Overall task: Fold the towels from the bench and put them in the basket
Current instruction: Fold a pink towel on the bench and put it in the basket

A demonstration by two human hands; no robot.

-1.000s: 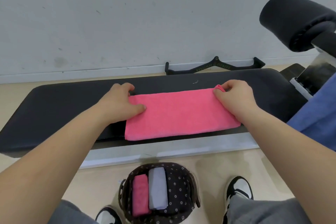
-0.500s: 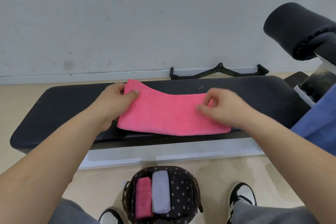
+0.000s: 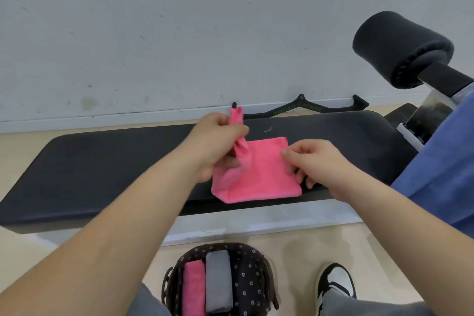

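Since half a second ago, left hand (image 3: 218, 141) has carried the left end of the pink towel (image 3: 264, 174) up and over toward the right; towel now reads as a shorter, near-square block.

Landmark: black padded bench (image 3: 102, 169).

Hands, two. Left hand, above the bench, fingers clamped on the raised towel end, which stands up in a twisted strip. Right hand (image 3: 313, 164), on the towel's right edge; thumb and fingertips pinched on the cloth, holding it on the bench.

Towels, three pink or grey, folded or in folding.
- One pink towel, on the near half of the bench, at its middle; fleecy, bright pink, layered, near edge even with the bench edge.
- One folded pink towel (image 3: 193, 287), in the basket (image 3: 256, 279) on the floor in front of the bench.
- One folded grey towel (image 3: 218, 282), in the same basket, touching the pink one on its right.

Basket, one: dark lining with small flower print.

Blue cloth (image 3: 441, 169), one, at the bench's right end.

Handle bar (image 3: 302, 109), one, black, on the floor behind the bench.

Foam roller pad (image 3: 400, 46), one, black, above the bench's right end.
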